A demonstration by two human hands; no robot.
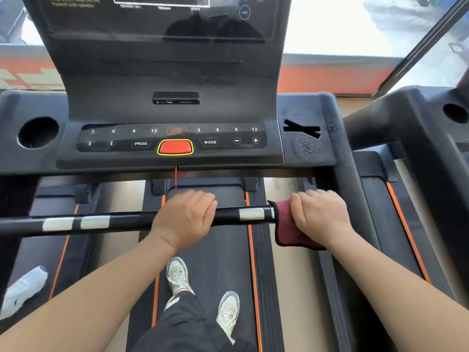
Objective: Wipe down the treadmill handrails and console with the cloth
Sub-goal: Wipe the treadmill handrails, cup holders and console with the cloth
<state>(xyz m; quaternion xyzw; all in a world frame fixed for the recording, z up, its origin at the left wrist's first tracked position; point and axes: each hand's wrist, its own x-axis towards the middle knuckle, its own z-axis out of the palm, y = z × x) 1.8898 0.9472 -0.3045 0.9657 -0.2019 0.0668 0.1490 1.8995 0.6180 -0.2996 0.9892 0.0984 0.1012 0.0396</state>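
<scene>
A black front handrail with silver sensor plates runs across the treadmill below the console. My left hand grips the bar near its middle, fingers curled over the top. My right hand holds a dark red cloth wrapped round the bar's right end, just right of a silver plate. The cloth hangs down under my palm. The console has a button panel, a red stop key and a dark screen above.
A red safety cord hangs from the console. A cup holder is on the left, a textured tray on the right. A neighbouring treadmill stands close on the right. My feet are on the belt; another person's shoe is at left.
</scene>
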